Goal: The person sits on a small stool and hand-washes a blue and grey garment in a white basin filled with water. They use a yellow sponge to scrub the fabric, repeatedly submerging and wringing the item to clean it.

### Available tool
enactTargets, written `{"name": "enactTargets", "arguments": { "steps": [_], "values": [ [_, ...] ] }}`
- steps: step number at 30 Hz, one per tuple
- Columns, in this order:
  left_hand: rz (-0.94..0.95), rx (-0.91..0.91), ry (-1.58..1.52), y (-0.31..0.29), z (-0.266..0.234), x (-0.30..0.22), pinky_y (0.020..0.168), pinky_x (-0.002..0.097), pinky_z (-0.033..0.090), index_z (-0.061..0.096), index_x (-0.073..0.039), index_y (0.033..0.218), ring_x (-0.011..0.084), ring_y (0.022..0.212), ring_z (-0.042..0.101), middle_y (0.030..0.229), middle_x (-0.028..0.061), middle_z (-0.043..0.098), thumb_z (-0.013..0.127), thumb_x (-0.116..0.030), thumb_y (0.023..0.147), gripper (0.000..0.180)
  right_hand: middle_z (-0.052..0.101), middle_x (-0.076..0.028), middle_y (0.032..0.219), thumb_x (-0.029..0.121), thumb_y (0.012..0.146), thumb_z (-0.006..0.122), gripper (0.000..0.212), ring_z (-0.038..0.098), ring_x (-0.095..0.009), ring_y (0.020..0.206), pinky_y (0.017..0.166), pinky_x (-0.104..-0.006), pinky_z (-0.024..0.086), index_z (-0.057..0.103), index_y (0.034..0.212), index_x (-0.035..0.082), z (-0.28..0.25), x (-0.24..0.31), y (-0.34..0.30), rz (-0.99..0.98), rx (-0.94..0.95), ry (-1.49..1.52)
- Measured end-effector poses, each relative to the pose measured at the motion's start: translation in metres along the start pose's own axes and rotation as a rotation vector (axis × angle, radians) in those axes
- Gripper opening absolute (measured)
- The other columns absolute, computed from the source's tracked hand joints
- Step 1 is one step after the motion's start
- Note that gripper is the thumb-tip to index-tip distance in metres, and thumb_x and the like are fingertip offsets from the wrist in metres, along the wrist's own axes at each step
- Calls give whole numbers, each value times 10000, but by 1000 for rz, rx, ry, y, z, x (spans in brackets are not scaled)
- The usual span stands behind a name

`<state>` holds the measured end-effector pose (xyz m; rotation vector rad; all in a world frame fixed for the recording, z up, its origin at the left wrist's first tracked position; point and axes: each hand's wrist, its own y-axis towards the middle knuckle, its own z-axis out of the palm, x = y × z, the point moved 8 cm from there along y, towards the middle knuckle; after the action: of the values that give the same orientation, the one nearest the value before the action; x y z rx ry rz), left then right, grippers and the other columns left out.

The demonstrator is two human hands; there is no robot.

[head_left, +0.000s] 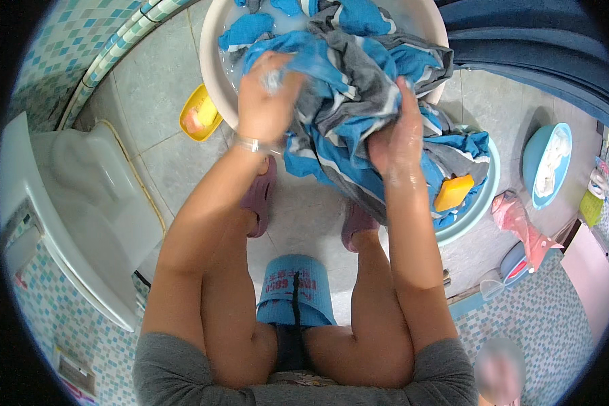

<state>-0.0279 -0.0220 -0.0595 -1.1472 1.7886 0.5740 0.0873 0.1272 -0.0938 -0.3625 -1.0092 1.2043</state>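
Observation:
A large wet cloth with blue, grey and white stripes hangs over the near rim of a pale basin of cloudy water. Curled at the cloth's left side, my left hand is closed on a fold, though motion blurs its fingers and the fabric beside them. White suds show between its thumb and fingers. On the right, my right hand grips the bunched cloth, thumb uppermost and fingers mostly hidden beneath. More striped fabric lies in a light-blue basin, with an orange bar of soap on top.
A yellow dish holding bars stands on the tiled floor at left, near a white squat toilet. Blue basin with white contents and a pink bag are at right. A blue bucket sits between my legs. Dark-blue curtain hangs far right.

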Motion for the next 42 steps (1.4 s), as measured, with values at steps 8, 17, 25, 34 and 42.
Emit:
{"name": "enactTargets", "arguments": {
  "steps": [8, 17, 25, 34, 42],
  "values": [
    [384, -147, 119, -2, 50, -71, 909, 414, 390, 560, -33, 822, 352, 1047, 502, 1208, 166, 498, 650, -139, 681, 198, 573, -114, 1102, 300, 896, 510, 378, 570, -226, 967, 890, -335, 462, 503, 1165, 34, -9, -44, -3, -18, 239, -53],
    [499, 81, 54, -41, 61, -108, 921, 395, 394, 569, -25, 814, 338, 1067, 511, 1185, 168, 546, 661, -164, 670, 220, 590, -81, 1074, 353, 896, 476, 360, 559, -188, 995, 884, -349, 449, 530, 1133, 88, -2, -26, -7, -163, 84, -1152],
    [356, -192, -31, 2, 30, -69, 807, 396, 449, 643, -64, 971, 316, 944, 562, 1048, 134, 597, 643, -181, 759, 243, 612, -50, 919, 303, 892, 499, 275, 594, -174, 839, 765, -314, 483, 566, 1017, 67, 16, -35, -5, 70, 100, -3],
    [307, -155, 439, 36, 30, -34, 728, 406, 468, 639, -65, 855, 329, 832, 574, 868, 132, 603, 652, -180, 754, 154, 608, -98, 1087, 343, 893, 509, 384, 586, -224, 995, 893, -360, 461, 550, 1109, 28, 4, -27, -12, 136, 79, -185],
    [94, -121, 435, 3, -30, -20, 756, 376, 469, 534, 7, 1059, 319, 863, 569, 967, 183, 568, 734, -337, 722, 522, 548, -148, 1153, 334, 791, 684, 546, 548, -258, 1033, 939, -368, 409, 477, 1172, 2, 1, 61, -5, -401, 105, -345]
  ]
}}
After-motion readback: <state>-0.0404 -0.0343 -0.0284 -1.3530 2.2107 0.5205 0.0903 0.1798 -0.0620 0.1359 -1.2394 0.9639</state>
